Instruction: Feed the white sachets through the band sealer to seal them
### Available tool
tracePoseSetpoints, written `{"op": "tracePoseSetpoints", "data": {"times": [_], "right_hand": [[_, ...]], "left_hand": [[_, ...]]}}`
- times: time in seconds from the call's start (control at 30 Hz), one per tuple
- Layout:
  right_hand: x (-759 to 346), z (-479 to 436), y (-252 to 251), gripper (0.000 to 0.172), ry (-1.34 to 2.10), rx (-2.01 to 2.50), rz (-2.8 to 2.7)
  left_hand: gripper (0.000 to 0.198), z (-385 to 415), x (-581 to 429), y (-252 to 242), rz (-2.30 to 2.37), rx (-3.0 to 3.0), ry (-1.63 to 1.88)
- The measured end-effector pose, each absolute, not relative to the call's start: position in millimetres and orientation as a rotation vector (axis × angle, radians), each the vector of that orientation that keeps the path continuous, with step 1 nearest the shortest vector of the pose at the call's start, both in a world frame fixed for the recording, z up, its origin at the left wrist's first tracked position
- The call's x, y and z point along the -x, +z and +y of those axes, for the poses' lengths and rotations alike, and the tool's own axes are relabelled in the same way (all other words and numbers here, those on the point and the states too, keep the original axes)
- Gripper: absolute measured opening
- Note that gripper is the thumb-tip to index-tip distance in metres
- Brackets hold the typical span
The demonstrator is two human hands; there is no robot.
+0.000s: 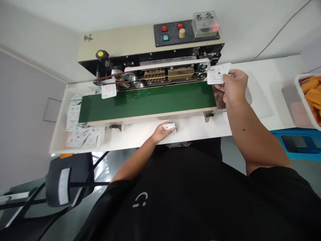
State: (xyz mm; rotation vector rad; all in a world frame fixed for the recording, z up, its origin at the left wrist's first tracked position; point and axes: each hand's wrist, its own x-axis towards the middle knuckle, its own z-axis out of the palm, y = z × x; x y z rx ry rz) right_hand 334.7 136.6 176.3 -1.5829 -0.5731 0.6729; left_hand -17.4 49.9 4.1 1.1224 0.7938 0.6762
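Between the thumb and fingers of my right hand (233, 85) is a white printed sachet (217, 74), held upright at the right-hand end of the band sealing machine (120, 43), next to its rollers. Low at the table's front edge, my left hand (163, 132) is closed around white printed sachets (170, 127); how many is hidden. Another sachet (109, 89) hangs by its top edge from the belts at the machine's left end. Beneath the rollers runs a green conveyor belt (147, 100).
A white bin (101, 139) of sachets stands at the conveyor's left end. To the right is a clear tub (292, 102) of orange packets (313, 92). A blue stool (301, 144) and a black chair (67, 180) stand by the table. Buttons and a knob (182, 32) sit on the control panel.
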Motion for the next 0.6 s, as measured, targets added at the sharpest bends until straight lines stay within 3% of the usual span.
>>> {"op": "tracePoseSetpoints", "data": {"times": [0.37, 0.6], "right_hand": [[-330.5, 130.5, 174.7, 0.019, 0.683, 1.590, -0.640], [-325.9, 129.2, 180.1, 0.012, 0.713, 1.625, -0.632]], "left_hand": [[0.048, 50.2, 17.7, 2.5, 0.789, -1.115, 0.678], [0.049, 49.9, 18.0, 3.9, 0.791, -1.123, 0.684]]}}
